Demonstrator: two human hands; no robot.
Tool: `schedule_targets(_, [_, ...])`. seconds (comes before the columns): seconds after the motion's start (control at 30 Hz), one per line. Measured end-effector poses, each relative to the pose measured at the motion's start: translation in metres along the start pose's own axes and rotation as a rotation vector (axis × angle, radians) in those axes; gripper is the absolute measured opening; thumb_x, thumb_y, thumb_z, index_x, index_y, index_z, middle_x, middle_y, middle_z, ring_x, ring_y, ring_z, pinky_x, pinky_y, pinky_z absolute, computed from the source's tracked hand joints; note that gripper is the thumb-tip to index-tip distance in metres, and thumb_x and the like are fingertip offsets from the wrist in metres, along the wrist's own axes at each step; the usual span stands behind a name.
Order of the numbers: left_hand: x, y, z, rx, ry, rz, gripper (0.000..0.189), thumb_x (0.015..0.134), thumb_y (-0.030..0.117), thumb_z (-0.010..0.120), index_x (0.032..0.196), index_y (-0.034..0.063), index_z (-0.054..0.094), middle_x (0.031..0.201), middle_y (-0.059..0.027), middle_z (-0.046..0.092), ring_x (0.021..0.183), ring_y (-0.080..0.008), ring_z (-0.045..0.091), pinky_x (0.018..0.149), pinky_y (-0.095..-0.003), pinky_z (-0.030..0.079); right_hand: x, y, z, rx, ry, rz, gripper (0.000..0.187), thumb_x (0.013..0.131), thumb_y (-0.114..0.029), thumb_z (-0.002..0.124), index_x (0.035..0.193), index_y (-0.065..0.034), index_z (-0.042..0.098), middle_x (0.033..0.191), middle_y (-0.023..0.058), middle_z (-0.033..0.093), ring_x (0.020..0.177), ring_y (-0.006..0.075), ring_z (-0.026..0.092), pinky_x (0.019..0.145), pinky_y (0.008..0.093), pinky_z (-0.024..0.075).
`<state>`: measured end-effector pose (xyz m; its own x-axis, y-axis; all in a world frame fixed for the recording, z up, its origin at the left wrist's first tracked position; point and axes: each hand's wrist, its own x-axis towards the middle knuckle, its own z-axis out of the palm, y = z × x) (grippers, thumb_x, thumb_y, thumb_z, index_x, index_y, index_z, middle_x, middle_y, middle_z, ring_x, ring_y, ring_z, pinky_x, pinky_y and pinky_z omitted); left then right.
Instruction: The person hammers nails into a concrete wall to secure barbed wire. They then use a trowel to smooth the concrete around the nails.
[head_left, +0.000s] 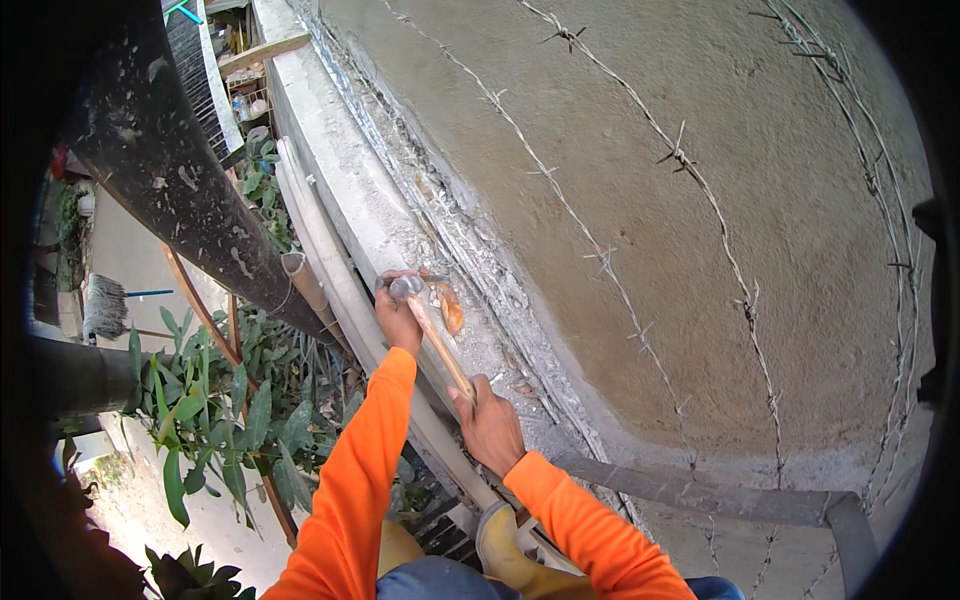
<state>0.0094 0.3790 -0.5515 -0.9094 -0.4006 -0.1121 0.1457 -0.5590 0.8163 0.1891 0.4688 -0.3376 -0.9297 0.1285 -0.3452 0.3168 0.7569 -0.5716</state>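
Observation:
My right hand (490, 427) is closed round the wooden handle of a hammer (442, 349), whose metal head lies over my left hand. My left hand (399, 315) grips a dark metal rod, perhaps a chisel (431, 278), mostly hidden by the hammer head; its exposed part points right, towards the rough groove. Under both hands runs a dusty concrete ledge (349, 180) at the foot of a plastered wall. A brown dry leaf (451, 309) lies on the ledge just right of the hammer head. Broken mortar (510, 300) lines the joint along the wall.
Barbed wire (679, 155) stretches in several strands before the wall (570, 247). A thick dark pipe (195, 187) slants at left, above leafy plants (255, 412). Pale pipes (322, 240) run beside the ledge. Yellow boots (506, 547) are below; a grey strap-like band (697, 495) crosses at lower right.

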Motion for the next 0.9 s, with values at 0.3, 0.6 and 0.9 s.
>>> schedule_targets(0.3, [-0.003,-0.018,0.016,-0.114,-0.086,0.061,0.022,0.105,0.031,0.065,0.112,0.0122,0.056,0.114,-0.0016,0.062,0.112,-0.0154,0.059,0.099,-0.0318,0.047,-0.024,0.016,0.001,0.044,-0.018,0.042,0.038,0.106,-0.04,0.057,0.109,-0.0031,0.048,0.075,0.0334,0.065,0.074,0.0564,0.064,0.065,0.0622,0.048])
schedule_targets(0.6, [-0.022,0.047,-0.007,-0.016,-0.022,-0.037,0.007,0.11,0.016,0.055,0.114,0.0109,0.053,0.122,-0.0065,0.067,0.119,-0.0193,0.064,0.103,-0.0395,0.053,-0.051,0.053,0.0,0.067,0.034,0.115,0.036,0.106,-0.039,0.058,0.113,-0.0051,0.051,0.075,0.0313,0.065,0.074,0.0549,0.065,0.065,0.0608,0.0489])
schedule_targets(0.9, [-0.066,0.021,0.008,0.223,-0.391,-0.12,0.006,0.105,0.011,0.062,0.106,0.0053,0.063,0.117,-0.0075,0.073,0.115,-0.0177,0.064,0.104,-0.0322,0.045,-0.07,0.076,-0.004,0.119,0.066,0.025,0.031,0.104,-0.034,0.062,0.111,-0.0051,0.054,0.073,0.0276,0.066,0.071,0.052,0.066,0.063,0.0575,0.0507])
